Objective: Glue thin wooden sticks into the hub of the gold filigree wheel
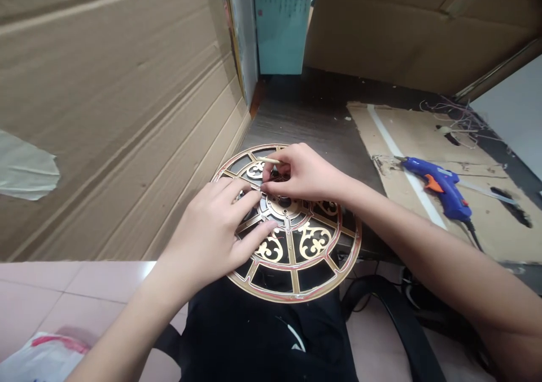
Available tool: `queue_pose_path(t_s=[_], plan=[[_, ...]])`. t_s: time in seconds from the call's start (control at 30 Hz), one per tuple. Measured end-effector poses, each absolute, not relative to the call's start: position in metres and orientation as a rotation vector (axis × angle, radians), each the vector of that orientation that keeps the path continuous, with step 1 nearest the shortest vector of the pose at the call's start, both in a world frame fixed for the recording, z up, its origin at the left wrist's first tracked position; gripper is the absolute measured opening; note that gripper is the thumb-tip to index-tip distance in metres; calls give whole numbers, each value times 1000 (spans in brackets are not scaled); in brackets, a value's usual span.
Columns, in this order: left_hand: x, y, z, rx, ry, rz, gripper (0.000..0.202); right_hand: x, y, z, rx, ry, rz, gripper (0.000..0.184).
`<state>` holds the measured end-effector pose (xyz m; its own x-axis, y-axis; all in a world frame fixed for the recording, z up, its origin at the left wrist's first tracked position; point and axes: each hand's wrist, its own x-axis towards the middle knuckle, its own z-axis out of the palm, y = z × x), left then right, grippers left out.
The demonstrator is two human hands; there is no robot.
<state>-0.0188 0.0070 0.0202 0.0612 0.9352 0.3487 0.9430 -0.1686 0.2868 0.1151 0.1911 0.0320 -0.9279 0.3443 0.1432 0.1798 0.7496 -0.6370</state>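
A round golden openwork disc (295, 274), with spokes, scrollwork panels and red and white wires along its rings, rests partly over my lap and against the dark table edge. My left hand (215, 224) lies on the disc's left side, its thumb and fingers spread apart. Over the upper middle of the disc, my right hand (302, 173) is closed, with a thin pale stick (269, 160) poking out between its fingers. Its thumb and index fingertip meet close to the left fingertips, near the hub (285, 205). Whatever lies between those fingertips is too small to make out.
A blue hot glue gun (444, 187) with an orange trigger lies on a cardboard sheet (478, 229) at right. Tangled thin wires (459, 122) lie behind it. A cardboard wall (105, 116) rises at left. A chair armrest (393, 314) is at lower right.
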Motion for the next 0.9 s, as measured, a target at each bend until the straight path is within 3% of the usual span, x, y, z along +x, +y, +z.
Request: queue_pose_path(t_s=[0.43, 0.9], plan=[[-19, 9, 18, -2272, -1972, -763, 37, 114, 192, 33, -401, -2690, 1111, 8], [-20, 8, 21, -2291, -2021, -787, 32, 115, 193, 37, -229, -2778, 896, 6]])
